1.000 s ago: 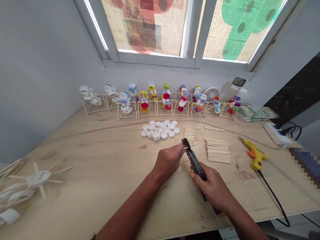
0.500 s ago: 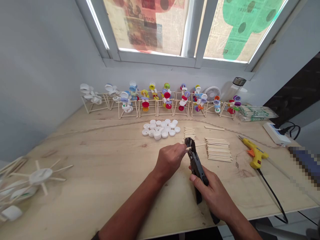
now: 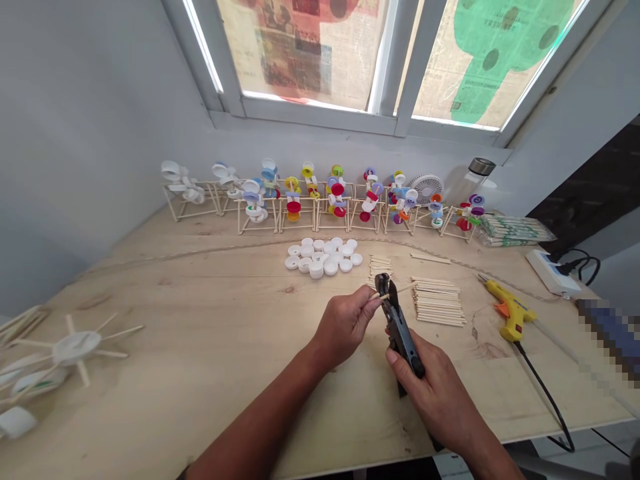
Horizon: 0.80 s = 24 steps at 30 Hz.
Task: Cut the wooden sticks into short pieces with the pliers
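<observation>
My left hand (image 3: 345, 325) pinches a thin wooden stick (image 3: 407, 287) near one end. The stick passes across the jaws of a black hand cutter (image 3: 406, 341), its far end sticking out to the right. Wrapped around the cutter's handles is my right hand (image 3: 440, 383); the lower handle is partly hidden. Just behind the jaws lie short cut sticks (image 3: 380, 265), and to their right is a row of longer sticks (image 3: 439, 301). White bottle caps (image 3: 325, 257) are bunched beyond my left hand.
Small wheels of coloured caps on stick frames (image 3: 300, 213) line the wall. A yellow glue gun (image 3: 509, 310), a power strip (image 3: 554, 272) and bagged sticks (image 3: 515, 229) are at right. A white cap with radiating sticks (image 3: 76, 348) lies at left. A cord (image 3: 220, 249) crosses the table.
The cutter has shifted slightly right, and its handles have come closer together in my right hand. The stick now shows through the jaws, still pinched by my left hand.
</observation>
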Each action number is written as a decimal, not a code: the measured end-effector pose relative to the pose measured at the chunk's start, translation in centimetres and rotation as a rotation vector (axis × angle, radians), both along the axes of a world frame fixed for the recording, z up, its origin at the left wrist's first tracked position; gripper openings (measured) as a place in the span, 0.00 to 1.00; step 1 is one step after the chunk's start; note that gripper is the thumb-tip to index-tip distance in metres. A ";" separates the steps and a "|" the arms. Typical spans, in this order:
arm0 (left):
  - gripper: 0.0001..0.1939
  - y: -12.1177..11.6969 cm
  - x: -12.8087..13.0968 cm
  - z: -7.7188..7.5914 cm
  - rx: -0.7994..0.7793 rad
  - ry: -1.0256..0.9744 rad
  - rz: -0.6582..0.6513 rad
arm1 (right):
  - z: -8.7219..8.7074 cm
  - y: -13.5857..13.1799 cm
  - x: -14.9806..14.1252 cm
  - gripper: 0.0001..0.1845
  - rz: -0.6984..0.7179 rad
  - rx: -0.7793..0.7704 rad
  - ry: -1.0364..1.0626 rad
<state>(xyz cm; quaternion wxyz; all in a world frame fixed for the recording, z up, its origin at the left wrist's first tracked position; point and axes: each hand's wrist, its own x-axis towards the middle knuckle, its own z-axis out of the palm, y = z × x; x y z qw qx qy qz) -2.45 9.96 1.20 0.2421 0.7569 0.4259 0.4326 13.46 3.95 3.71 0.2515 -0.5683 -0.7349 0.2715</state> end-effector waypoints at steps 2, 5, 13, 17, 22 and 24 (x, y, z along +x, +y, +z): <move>0.13 0.0 0.0 0.0 -0.001 0.004 0.002 | -0.1 0.1 0.0 0.10 -0.001 -0.004 -0.010; 0.13 0.1 -0.1 -0.1 0.007 0.011 0.001 | 0.0 0.2 0.1 0.10 0.000 -0.009 -0.032; 0.14 0.1 -0.1 -0.1 0.021 0.034 0.003 | -0.1 0.4 0.2 0.08 0.014 0.074 -0.144; 0.14 0.1 -0.2 -0.1 0.019 0.026 0.002 | -0.5 0.4 0.1 0.07 -0.009 0.142 -0.222; 0.13 0.1 -0.2 0.0 0.026 0.010 -0.017 | -1.0 0.4 0.1 0.07 -0.024 0.217 -0.250; 0.12 0.1 -0.3 0.0 0.028 0.008 -0.028 | -1.2 0.5 0.1 0.08 -0.024 0.242 -0.253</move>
